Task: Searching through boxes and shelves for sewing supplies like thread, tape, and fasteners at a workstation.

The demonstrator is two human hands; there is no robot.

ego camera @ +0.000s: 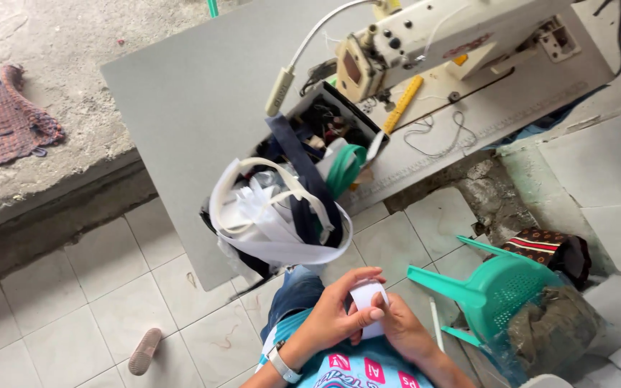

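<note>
Left hand (336, 316) closed on a white strip (368, 305), thumb and fingers pinching its near side. Right hand (400, 330) gripping the same strip from the other side, low above the lap. Beyond, white bag (274, 230) on grey worktop (203, 100); rightward, green stool (497, 287).

We hold a white strip (368, 305) between our left hand (336, 316) and right hand (400, 327), below the sewing table (203, 108).

ahead: strap-filled box (282, 208) blocks | right: green chair (497, 287) | left: bare floor tiles (88, 302) open
</note>
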